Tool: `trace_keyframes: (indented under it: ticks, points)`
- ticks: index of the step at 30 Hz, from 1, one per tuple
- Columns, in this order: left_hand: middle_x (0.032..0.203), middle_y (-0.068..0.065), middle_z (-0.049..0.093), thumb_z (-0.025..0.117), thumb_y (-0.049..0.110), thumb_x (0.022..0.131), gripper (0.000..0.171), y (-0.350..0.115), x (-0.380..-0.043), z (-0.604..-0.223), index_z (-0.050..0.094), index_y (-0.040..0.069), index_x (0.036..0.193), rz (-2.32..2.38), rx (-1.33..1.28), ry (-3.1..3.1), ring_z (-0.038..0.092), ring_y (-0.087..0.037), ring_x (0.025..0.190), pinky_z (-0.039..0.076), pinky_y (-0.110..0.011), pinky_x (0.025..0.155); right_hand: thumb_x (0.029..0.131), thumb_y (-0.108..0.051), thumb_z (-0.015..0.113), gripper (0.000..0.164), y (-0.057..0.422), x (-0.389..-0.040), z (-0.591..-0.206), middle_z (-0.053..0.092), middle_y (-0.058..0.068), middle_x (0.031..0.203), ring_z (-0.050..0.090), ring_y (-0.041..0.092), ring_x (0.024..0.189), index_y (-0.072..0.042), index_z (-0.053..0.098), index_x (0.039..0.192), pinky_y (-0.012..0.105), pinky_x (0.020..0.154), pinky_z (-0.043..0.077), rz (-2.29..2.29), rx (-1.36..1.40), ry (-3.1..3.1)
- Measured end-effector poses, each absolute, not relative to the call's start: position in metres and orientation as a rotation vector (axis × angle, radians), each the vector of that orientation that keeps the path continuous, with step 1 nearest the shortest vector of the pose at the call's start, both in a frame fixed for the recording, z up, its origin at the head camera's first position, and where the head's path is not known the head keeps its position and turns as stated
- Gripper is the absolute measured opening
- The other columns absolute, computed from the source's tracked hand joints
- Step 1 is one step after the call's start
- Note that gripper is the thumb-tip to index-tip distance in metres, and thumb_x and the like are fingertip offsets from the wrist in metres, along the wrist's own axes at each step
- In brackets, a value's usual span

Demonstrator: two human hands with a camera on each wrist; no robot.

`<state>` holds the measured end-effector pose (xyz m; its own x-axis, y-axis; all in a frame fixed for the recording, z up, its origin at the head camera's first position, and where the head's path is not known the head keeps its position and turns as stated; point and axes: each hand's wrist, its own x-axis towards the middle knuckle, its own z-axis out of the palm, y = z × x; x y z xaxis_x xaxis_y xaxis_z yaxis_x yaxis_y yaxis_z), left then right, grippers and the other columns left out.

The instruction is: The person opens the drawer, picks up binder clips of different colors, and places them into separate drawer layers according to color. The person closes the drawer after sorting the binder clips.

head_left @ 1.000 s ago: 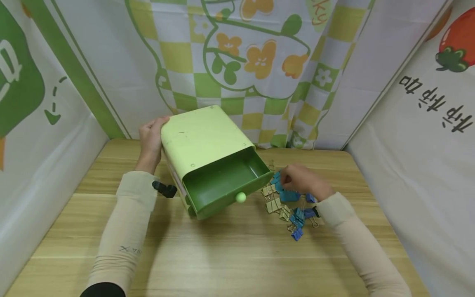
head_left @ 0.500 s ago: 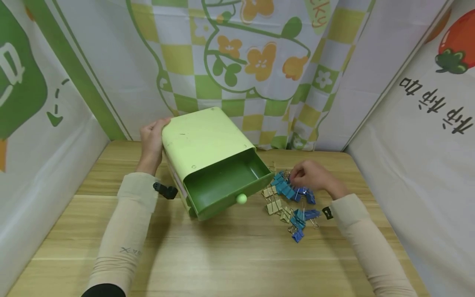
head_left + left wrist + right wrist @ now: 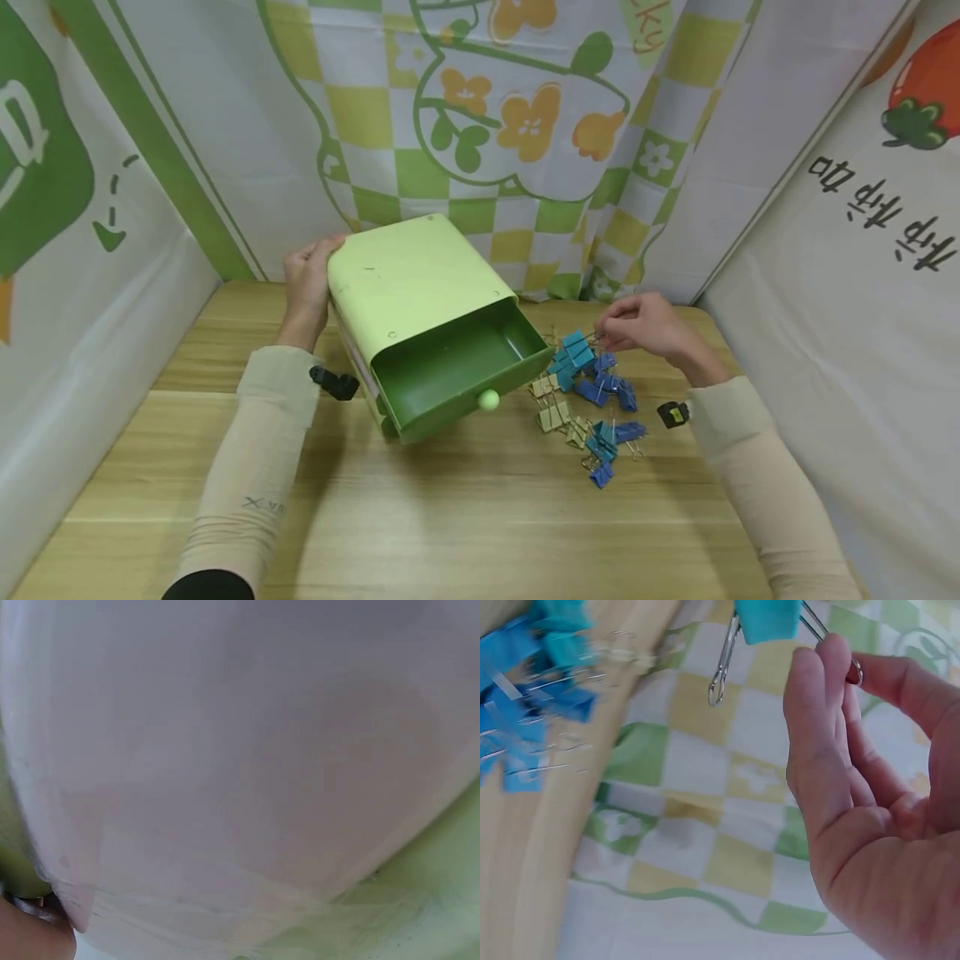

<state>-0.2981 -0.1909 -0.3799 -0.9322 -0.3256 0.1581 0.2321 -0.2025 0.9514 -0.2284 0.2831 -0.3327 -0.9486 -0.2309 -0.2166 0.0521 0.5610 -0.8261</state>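
Observation:
My left hand (image 3: 306,279) grips the back left edge of a light green box (image 3: 416,275), which is tilted. Its dark green drawer (image 3: 450,367) is pulled out at the front, with a round knob (image 3: 488,400). In the left wrist view the box's pale side panel (image 3: 225,750) fills most of the picture, and a fingertip (image 3: 34,930) shows at lower left. Thumb and fingers of my right hand (image 3: 645,325) pinch one wire handle of a teal binder clip (image 3: 767,616), above the pile. Several blue, teal and yellow binder clips (image 3: 553,417) lie right of the drawer.
A wooden table (image 3: 480,533) carries the box and clips. Behind it hangs a checkered, flower-printed cloth (image 3: 465,192). White printed sheets close off the left and right sides.
My right hand has moved from over the clip pile back and to the right, lifting a teal binder clip by its handle. The left hand and box stay in place.

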Motion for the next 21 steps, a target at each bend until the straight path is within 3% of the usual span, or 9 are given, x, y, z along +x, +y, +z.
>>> trace_keyframes:
  ticks: [10,21]
  points:
    - [0.08,0.009,0.077,0.073,0.022,0.097,0.018,-0.191,-0.298,-0.378,0.082,0.019,0.082,-2.196,0.118,-1.7,0.063,-0.006,0.066,0.051,-0.016,0.063,0.106,-0.015,0.061,0.028,0.262,-0.229,-0.28,0.076,0.006,0.103,0.076,0.016,0.088,0.008,0.066,0.121,0.032,0.088,0.065,-1.491,-0.103,2.456]
    - [0.077,0.008,0.077,0.073,0.023,0.098,0.021,-0.191,-0.298,-0.379,0.082,0.018,0.08,-2.177,0.105,-1.714,0.062,-0.005,0.061,0.05,-0.017,0.059,0.104,-0.015,0.066,0.025,0.229,-0.22,-0.254,0.076,0.012,0.102,0.077,0.027,0.092,0.006,0.071,0.115,0.037,0.088,0.065,-1.525,-0.194,2.43]
